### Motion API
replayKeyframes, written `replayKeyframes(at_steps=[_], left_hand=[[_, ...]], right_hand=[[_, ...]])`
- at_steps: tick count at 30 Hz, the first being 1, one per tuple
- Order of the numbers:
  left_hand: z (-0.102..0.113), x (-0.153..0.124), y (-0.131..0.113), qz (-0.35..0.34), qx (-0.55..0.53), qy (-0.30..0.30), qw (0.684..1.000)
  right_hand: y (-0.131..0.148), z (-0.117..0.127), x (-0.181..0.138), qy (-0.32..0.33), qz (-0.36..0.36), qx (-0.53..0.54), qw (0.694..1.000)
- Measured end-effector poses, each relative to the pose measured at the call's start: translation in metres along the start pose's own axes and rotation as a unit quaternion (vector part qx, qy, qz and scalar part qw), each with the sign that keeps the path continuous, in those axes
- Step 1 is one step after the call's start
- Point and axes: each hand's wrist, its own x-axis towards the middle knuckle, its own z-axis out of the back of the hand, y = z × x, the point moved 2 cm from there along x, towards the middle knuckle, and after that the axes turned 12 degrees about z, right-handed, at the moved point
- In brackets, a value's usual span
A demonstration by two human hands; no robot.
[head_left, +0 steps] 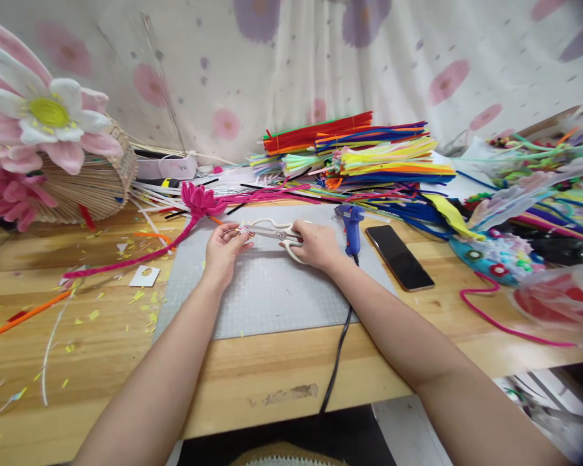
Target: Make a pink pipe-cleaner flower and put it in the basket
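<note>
My right hand [318,244] is closed around the handles of white-handled scissors [272,232], whose blades point left. Between the thumb and fingers of my left hand [222,251] is a small whitish piece [244,230], too small to make out exactly. The scissor tips reach right up to that piece. Under both hands lies a grey cutting mat [272,298]. Just behind my left hand, a bright pink pipe-cleaner flower [201,200] lies with its long fuzzy stem [131,259] stretching left across the table.
Right of the mat are a blue glue gun [352,230] with a black cord and a phone [400,257]. Bundles of coloured pipe cleaners [383,158] are piled behind. Yellow scraps and a white card [144,276] lie left, below a large flower bouquet [48,116].
</note>
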Motion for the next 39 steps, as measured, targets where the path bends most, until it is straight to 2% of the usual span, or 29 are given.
replayKeyframes(at_steps=[6, 39], left_hand=[[-0.0022, -0.0011, -0.0008, 0.008, 0.022, 0.001, 1.000], [-0.0006, -0.0012, -0.0018, 0.020, 0.040, 0.000, 0.999]], right_hand=[[-0.0026, -0.0021, 0.0000, 0.025, -0.002, -0.014, 1.000], [-0.0063, 0.0001, -0.0007, 0.041, 0.006, -0.022, 0.999]])
